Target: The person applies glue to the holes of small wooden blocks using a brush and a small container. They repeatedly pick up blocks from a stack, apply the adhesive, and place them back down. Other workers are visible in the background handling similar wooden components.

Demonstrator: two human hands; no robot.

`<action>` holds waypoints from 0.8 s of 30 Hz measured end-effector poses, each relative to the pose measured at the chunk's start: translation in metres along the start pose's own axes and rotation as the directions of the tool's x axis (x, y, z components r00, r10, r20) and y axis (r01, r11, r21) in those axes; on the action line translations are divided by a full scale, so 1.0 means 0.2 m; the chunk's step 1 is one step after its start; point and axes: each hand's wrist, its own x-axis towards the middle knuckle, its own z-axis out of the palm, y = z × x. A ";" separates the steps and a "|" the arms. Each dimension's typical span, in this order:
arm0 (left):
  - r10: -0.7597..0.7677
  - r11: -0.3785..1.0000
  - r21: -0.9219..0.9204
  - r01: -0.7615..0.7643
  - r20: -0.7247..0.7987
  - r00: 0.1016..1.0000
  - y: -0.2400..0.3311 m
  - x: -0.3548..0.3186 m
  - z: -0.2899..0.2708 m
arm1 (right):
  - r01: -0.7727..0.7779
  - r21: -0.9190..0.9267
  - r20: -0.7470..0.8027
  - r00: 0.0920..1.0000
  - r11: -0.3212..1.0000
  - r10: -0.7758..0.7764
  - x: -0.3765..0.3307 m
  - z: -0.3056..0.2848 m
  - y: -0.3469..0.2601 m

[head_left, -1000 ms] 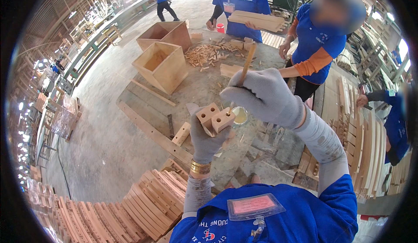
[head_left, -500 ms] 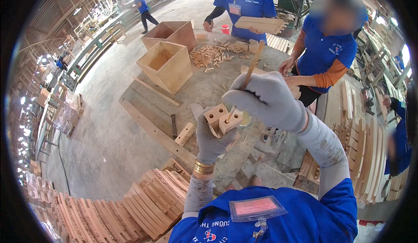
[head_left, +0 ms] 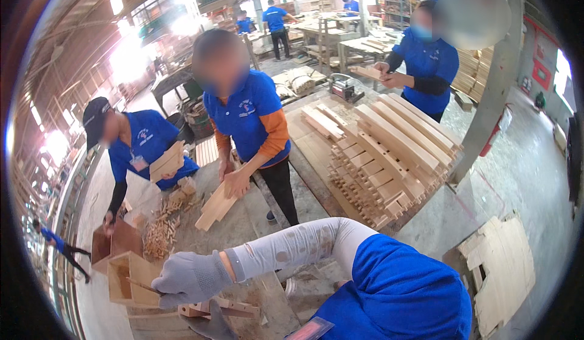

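My right hand (head_left: 193, 277), in a grey knitted glove, is closed in a fist round a thin wooden stick (head_left: 143, 286). One end of the stick shows beyond the fist, in front of the light wooden box. Just below, my left hand (head_left: 213, 326), gloved too, is partly cut off by the lower edge. It grips drilled wooden blocks (head_left: 193, 310), which my right hand partly hides. Whether the stick touches them cannot be made out.
Beyond my hands stand an open light wooden box (head_left: 135, 267) and a reddish-brown box (head_left: 118, 241). A pile of dowels (head_left: 163, 233) lies beside them. Across the table, two co-workers hold wooden slats (head_left: 216, 206). Stacked wooden parts (head_left: 389, 157) stand to the right.
My view has swung to the right, so the hands now appear at the lower left. In the earlier frame the stick's lower end was in a block's hole. Both hands keep their hold.
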 end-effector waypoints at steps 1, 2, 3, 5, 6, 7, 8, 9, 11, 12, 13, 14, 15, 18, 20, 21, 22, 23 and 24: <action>0.004 1.000 0.015 -0.005 0.061 0.998 0.02 0.03 0.04 | -0.048 -0.032 0.019 0.999 0.998 0.049 -0.01 -0.04 0.01; -0.015 0.998 -0.052 0.021 0.104 0.994 0.03 0.03 0.07 | -0.017 -0.012 -0.012 1.000 1.000 0.017 -0.03 -0.06 0.01; -0.007 0.996 -0.083 0.017 0.121 0.993 0.05 0.03 0.11 | -0.054 0.037 -0.043 0.998 0.998 0.056 -0.04 -0.08 0.02; 0.006 0.991 -0.136 0.014 0.146 0.989 0.09 0.03 0.16 | -0.116 0.150 -0.099 0.986 0.982 0.132 -0.06 -0.10 0.03; 0.001 0.987 -0.161 0.029 0.186 0.983 0.04 0.04 0.14 | -0.146 0.178 -0.106 0.980 0.973 0.167 -0.07 -0.13 0.03; -0.002 0.982 -0.184 0.044 0.225 0.974 -0.05 0.07 0.09 | -0.174 0.207 -0.112 0.973 0.963 0.200 -0.08 -0.17 0.03; -0.003 0.975 -0.215 0.061 0.260 0.966 -0.05 0.09 0.10 | -0.202 0.229 -0.111 0.966 0.952 0.232 -0.08 -0.20 0.03; 0.030 0.996 -0.091 -0.015 0.173 0.984 -0.05 0.09 0.11 | -0.176 0.295 -0.179 0.955 0.939 0.235 -0.09 -0.23 0.03; 0.123 0.977 0.173 -0.125 0.022 0.992 0.02 0.05 0.12 | -0.118 0.415 -0.312 0.913 0.902 0.262 -0.14 -0.28 0.06; 0.019 0.993 -0.118 -0.020 -0.004 1.000 0.14 0.05 0.17 | -0.141 0.463 -0.337 0.885 0.875 0.320 -0.17 -0.28 0.09; 0.032 0.995 -0.090 -0.031 0.008 0.999 0.17 0.04 0.19 | -0.160 0.511 -0.357 0.854 0.845 0.377 -0.22 -0.25 0.13; 0.042 0.998 -0.046 -0.042 0.014 0.999 0.18 0.04 0.17 | -0.168 0.571 -0.370 0.820 0.803 0.436 -0.28 -0.19 0.16; 0.052 0.999 -0.002 -0.052 0.012 0.999 0.17 0.03 0.16 | -0.239 0.677 -0.291 0.782 0.696 0.552 -0.34 -0.11 0.19; 0.105 0.992 0.065 -0.105 0.017 0.994 0.09 0.02 0.16 | -0.347 0.870 -0.049 0.645 0.350 0.762 -0.46 0.06 0.18; 0.100 0.995 0.002 -0.100 0.033 0.994 0.08 0.02 0.18 | -0.322 0.932 0.060 0.587 0.165 0.808 -0.49 0.13 0.10; 0.100 0.995 -0.034 -0.098 0.047 0.994 0.08 0.02 0.19 | -0.318 0.877 -0.070 0.658 0.361 0.750 -0.51 0.15 0.10; 0.036 0.993 -0.115 -0.031 0.048 0.998 0.09 0.02 0.20 | -0.296 0.787 -0.183 0.725 0.541 0.664 -0.52 0.18 0.10; -0.026 0.979 -0.200 0.036 0.051 0.998 0.11 0.01 0.20 | -0.258 0.663 -0.274 0.790 0.703 0.548 -0.51 0.19 0.10; -0.086 0.954 -0.282 0.097 0.053 0.995 0.12 0.01 0.20 | -0.171 0.692 -0.319 0.799 0.701 0.510 -0.49 0.21 0.09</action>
